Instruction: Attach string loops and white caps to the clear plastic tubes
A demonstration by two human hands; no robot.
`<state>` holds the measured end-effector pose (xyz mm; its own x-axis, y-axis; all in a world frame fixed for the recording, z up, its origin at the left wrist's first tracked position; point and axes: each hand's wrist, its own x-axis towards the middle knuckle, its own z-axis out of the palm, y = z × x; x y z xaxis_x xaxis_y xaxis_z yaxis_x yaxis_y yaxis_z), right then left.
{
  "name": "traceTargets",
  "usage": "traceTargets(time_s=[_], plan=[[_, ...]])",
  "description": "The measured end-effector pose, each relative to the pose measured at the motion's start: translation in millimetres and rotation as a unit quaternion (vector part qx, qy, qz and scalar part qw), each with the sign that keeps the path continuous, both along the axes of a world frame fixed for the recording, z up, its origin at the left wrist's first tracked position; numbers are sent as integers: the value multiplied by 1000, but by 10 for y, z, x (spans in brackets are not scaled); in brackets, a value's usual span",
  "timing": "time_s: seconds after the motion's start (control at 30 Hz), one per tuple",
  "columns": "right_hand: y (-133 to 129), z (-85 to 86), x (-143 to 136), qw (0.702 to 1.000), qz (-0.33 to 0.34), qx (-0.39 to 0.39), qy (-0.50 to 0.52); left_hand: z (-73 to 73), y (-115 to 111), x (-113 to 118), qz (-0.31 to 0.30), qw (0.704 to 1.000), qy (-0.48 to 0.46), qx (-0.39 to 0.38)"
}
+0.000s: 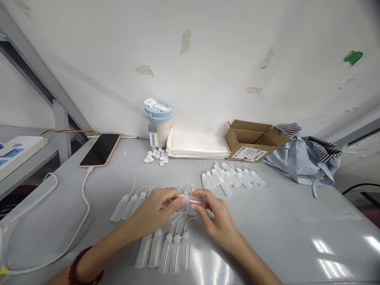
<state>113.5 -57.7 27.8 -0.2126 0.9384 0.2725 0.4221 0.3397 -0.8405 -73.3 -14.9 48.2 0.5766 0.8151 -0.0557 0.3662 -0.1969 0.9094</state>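
Note:
Between my two hands lies a small translucent plastic bottle (196, 201), held sideways just above the table. My right hand (218, 215) pinches its body between thumb and fingers. At its neck end, my left hand (162, 206) grips the thin white tube; the fingertips partly cover the joint. Below them, several clear bottles with thin curved tubes (166, 253) lie in a row. Another row of such bottles (121, 208) is to the left and partly behind my hands. At the back right lies a group of bottles with tubes (230, 176).
White caps (156, 155) lie in a heap before a blue-lidded cup (158, 122). Beside it are stacked white packets (197, 144), an open cardboard box (252, 142) and a light-blue bag (303, 158). A phone (101, 150) with a white cable (86, 198) is at left.

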Motion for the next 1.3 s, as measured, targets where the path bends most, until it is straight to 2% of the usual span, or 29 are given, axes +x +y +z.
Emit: traceTargets(time_s=[0.1,0.17,0.23,0.3,0.4,0.47,0.5,0.57,0.63,0.7,0.8,0.9,1.07,1.17,1.23,1.3], plan=[[-19,-17,1,997,6,63,-41,2,-9,-3,2,1000,13,12],[-28,-2,3,999,13,39,-32,7,-14,-11,-4,999,13,34],[-27,29,4,999,18,-37,11,15,-17,-20,-20,998,9,58],[-11,63,5,985,24,-145,94,19,-20,-26,-42,996,9,80],[31,90,6,931,46,-287,221,11,-25,-25,-61,991,14,120],[51,91,6,908,61,-323,258,5,-28,-22,-57,990,15,125],[53,89,5,908,63,-321,260,5,-29,-21,-50,992,15,116],[43,81,1,931,48,-278,233,14,-29,-21,-31,996,7,82],[20,71,-1,968,18,-195,155,28,-24,-23,-14,999,-10,38],[-2,57,-2,994,-3,-95,61,40,-13,-25,-2,1000,-19,-2],[-14,23,-4,999,2,37,-25,41,3,-22,6,999,-6,-32],[-6,-11,-9,993,8,101,-61,27,3,-14,6,999,6,-42],[-4,-15,-23,991,-1,112,-75,10,-32,3,8,997,-4,-78],[-7,23,-36,995,-1,72,-63,8,-50,10,10,995,-14,-94],[-5,55,-42,999,4,22,-36,-5,-59,13,12,997,-15,-74],[2,79,-43,999,9,-37,-6,-37,-70,13,6,1000,-11,-5]])
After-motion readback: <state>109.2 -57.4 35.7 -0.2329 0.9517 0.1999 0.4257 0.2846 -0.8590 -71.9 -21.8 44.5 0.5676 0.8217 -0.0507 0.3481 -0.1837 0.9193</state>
